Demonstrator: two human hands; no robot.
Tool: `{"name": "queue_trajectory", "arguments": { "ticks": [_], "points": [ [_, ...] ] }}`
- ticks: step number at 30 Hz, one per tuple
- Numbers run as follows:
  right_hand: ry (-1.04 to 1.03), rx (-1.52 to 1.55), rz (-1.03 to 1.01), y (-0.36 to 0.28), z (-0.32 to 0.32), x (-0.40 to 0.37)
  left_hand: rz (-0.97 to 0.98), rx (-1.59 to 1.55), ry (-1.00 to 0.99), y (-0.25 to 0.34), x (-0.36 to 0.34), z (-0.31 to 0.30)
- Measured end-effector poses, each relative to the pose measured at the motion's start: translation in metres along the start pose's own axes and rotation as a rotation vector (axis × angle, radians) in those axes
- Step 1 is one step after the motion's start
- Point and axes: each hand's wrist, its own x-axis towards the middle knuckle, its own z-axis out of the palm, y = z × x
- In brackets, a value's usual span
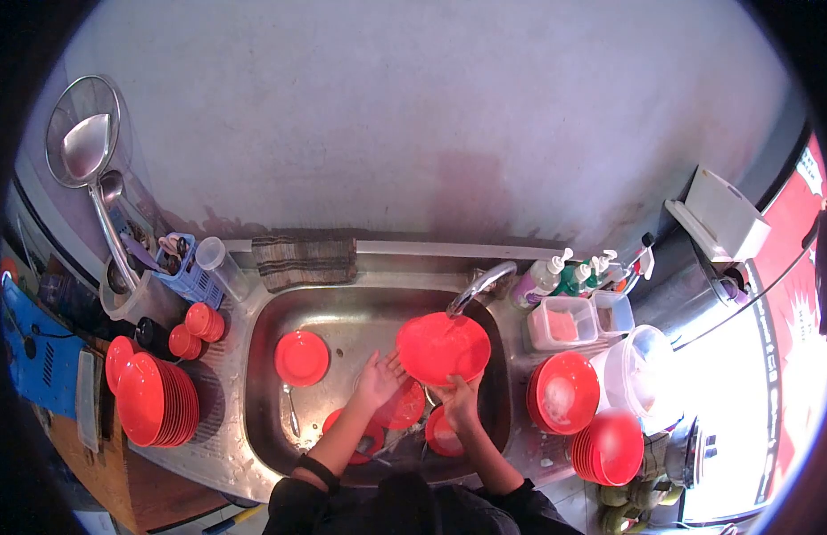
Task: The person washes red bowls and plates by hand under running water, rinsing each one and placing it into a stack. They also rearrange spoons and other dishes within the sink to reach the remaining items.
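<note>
The right hand (459, 403) is closed on the lower rim of a red plate (443, 346), held tilted under the tap (481, 286) at the back right corner of the sink (342, 312); the left hand (379, 378) is spread open at its left edge, holding nothing. Rinsing looks to be the step in hand; the next move calls for a firm wet grip and room by the stack (565, 392) on the counter's right edge

The left hand (378, 378) was out flat, palm open and fingers spread, with its bare forearm angling in from the near left. Just to its right, the right hand (461, 403) had its fingers curled tight in a grip, forearm stretching away from the body.
</note>
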Motion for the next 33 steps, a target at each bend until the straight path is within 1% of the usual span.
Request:
{"name": "queue_trajectory", "arguments": {
  "ticks": [4,6,7,8,9,10,12,13,14,15,16,17,18,19,20,21,22,23,24,25,26,27,28,29,30,31,32,33],
  "points": [
    [-0.074,0.028,0.012,-0.013,0.005,-0.005,0.004,-0.002,0.008,0.001,0.000,-0.001],
    [-0.072,-0.152,-0.053,-0.015,0.004,-0.007,-0.011,0.010,0.027,0.002,-0.002,0.001],
    [-0.073,-0.153,-0.054,-0.016,0.003,-0.009,-0.010,0.009,0.026,0.002,0.001,-0.009],
    [-0.132,-0.382,-0.130,-0.017,0.001,-0.011,-0.057,-0.061,-0.041,0.002,0.007,-0.024],
    [-0.189,-0.612,-0.207,-0.017,-0.001,-0.013,-0.105,-0.130,-0.109,0.003,0.004,-0.020],
    [-0.190,-0.613,-0.209,-0.017,-0.002,-0.017,-0.105,-0.130,-0.111,0.001,0.001,-0.014],
    [-0.288,-0.833,-0.332,-0.014,0.000,-0.026,-0.092,-0.020,0.125,-0.005,-0.007,0.000],
    [-0.233,-0.967,-0.435,-0.014,0.005,-0.034,-0.092,-0.018,0.124,-0.007,-0.007,-0.004],
    [-0.232,-0.966,-0.437,-0.017,0.007,-0.041,-0.132,0.031,0.178,-0.009,-0.007,-0.015],
    [-0.277,-1.131,-0.450,-0.019,0.007,-0.049,-0.172,0.081,0.233,-0.010,-0.006,-0.027],
    [-0.321,-1.297,-0.460,-0.022,0.007,-0.055,-0.173,0.084,0.233,-0.007,0.001,-0.049],
    [-0.316,-1.294,-0.460,-0.024,0.009,-0.061,-0.365,-0.059,-0.129,-0.001,0.010,-0.072],
    [-0.406,-1.400,-0.541,-0.027,0.011,-0.066,-0.551,-0.205,-0.493,0.002,0.013,-0.086],
    [-0.497,-1.505,-0.624,-0.030,0.013,-0.068,-0.554,-0.202,-0.490,0.000,0.006,-0.070],
    [-0.491,-1.501,-0.624,-0.032,0.012,-0.071,-0.312,0.019,-0.317,0.000,-0.011,-0.031],
    [-0.566,-1.693,-0.688,-0.036,0.011,-0.072,-0.066,0.237,-0.145,0.004,-0.026,0.003],
    [-0.639,-1.886,-0.752,-0.040,0.010,-0.072,-0.069,0.244,-0.147,0.010,-0.039,0.028],
    [-0.630,-1.882,-0.758,-0.044,0.009,-0.072,-0.151,0.215,-0.112,0.017,-0.049,0.050],
    [-0.628,-1.821,-0.853,-0.048,0.008,-0.071,-0.233,0.186,-0.076,0.020,-0.055,0.061],
    [-0.625,-1.758,-0.946,-0.051,0.007,-0.071,-0.234,0.194,-0.079,0.018,-0.054,0.064],
    [-0.618,-1.755,-0.952,-0.051,0.003,-0.070,-0.149,0.363,-0.041,0.012,-0.053,0.067],
    [-0.615,-1.848,-1.025,-0.051,-0.001,-0.069,-0.061,0.529,-0.002,0.007,-0.052,0.069],
    [-0.611,-1.941,-1.098,-0.053,-0.004,-0.069,-0.062,0.534,-0.004,0.004,-0.051,0.069],
    [-0.604,-1.939,-1.103,-0.055,-0.005,-0.069,-0.036,0.462,-0.023,0.002,-0.048,0.067],
    [-0.519,-1.910,-1.067,-0.058,-0.005,-0.068,-0.012,0.392,-0.042,0.000,-0.047,0.069],
    [-0.434,-1.880,-1.027,-0.061,-0.006,-0.069,-0.014,0.398,-0.046,-0.003,-0.047,0.072],
    [-0.425,-1.879,-1.032,-0.066,-0.010,-0.070,0.062,0.382,-0.050,-0.005,-0.047,0.075],
    [-0.367,-1.855,-0.987,-0.074,-0.016,-0.072,0.138,0.364,-0.056,-0.006,-0.047,0.078]
  ]
}}
